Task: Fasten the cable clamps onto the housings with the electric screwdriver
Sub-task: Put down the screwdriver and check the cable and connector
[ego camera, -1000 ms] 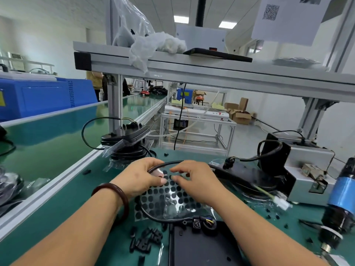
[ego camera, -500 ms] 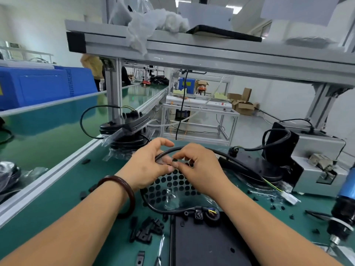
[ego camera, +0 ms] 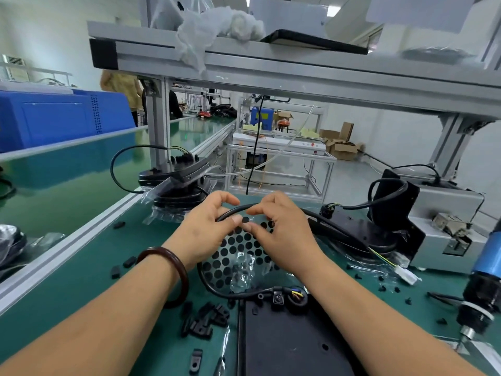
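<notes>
Above the green bench (ego camera: 81,267), just past the near housing (ego camera: 292,348), both hands hold a loop of black cable (ego camera: 234,210) in the air over a dotted sheet (ego camera: 233,248). The cable leaves the housing's far edge, where coloured wires show, sweeps left and rises to the hands, then runs on behind the right hand towards a second unit. Lifting it this way probably frees a stretch of cable so a clamp can be slipped on before it is laid against the housing. Loose clamps (ego camera: 206,318) lie in a heap just left of the housing, close to the left forearm and easy to reach. The screwdriver (ego camera: 485,280) hangs tip-down at the right edge, well apart from both hands, so driving has likely not begun on this piece. Both forearms come in from the lower corners and meet at the middle. The left hand (ego camera: 206,229), with a bracelet (ego camera: 173,272) at its wrist, pinches the cable between thumb and forefinger, its other fingers loosely curled above. The right hand (ego camera: 282,234) lies palm down, thumb and forefinger closed on the cable, tips almost meeting the left thumb. Whether a clamp sits between those fingertips cannot be told.
</notes>
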Demonstrator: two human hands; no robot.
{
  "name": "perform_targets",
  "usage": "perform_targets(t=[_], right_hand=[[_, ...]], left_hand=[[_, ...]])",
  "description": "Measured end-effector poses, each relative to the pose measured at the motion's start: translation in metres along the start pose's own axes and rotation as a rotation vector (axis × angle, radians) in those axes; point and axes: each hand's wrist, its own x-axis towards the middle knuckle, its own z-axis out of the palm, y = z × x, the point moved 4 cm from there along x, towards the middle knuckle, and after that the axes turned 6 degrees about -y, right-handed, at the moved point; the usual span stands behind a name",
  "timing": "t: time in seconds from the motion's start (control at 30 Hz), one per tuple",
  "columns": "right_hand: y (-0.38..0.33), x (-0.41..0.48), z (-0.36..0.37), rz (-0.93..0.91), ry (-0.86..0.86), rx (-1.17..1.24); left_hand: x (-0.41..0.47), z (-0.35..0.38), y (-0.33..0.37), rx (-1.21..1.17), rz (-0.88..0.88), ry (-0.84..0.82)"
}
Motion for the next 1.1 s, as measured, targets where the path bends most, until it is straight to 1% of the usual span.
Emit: perform_targets(t=[0.17, 0.33, 0.47, 0.6, 0.67, 0.73, 0.8, 0.9, 1.03, 1.1], right_hand=[[-0.001, 0.0, -0.005, 0.02, 0.1, -0.043], [-0.002, 0.001, -0.002, 0.046, 0.061, -0.039], [-0.004, 0.001, 0.002, 0.027, 0.041, -0.032], [-0.004, 0.001, 0.0, 0.004, 0.06, -0.024], [-0.003, 0.001, -0.003, -0.002, 0.084, -0.001], [-0.002, 0.002, 0.001, 0.02, 0.018, -0.035], [0.0, 0.004, 0.004, 0.062, -0.034, -0.099], [-0.001, 0.005, 0.002, 0.065, -0.005, -0.123], [0.002, 0.004, 0.003, 0.056, -0.052, -0.156], [0.003, 0.003, 0.004, 0.067, -0.073, -0.146]], left_hand=[[-0.001, 0.0, 0.005, 0.059, 0.053, 0.055], [0.0, -0.001, 0.007, 0.05, 0.054, 0.053], [0.0, -0.002, 0.006, 0.068, 0.027, 0.029], [0.0, -0.006, 0.003, 0.005, -0.041, 0.048], [-0.001, -0.005, 0.001, -0.018, -0.073, 0.021], [-0.003, -0.004, 0.001, -0.041, -0.071, -0.003], [-0.002, -0.003, 0.001, -0.047, -0.073, 0.024], [-0.001, -0.002, 0.0, -0.088, -0.11, 0.068], [-0.002, -0.003, -0.003, -0.26, -0.169, 0.096], [-0.003, -0.003, -0.002, -0.299, -0.175, 0.099]])
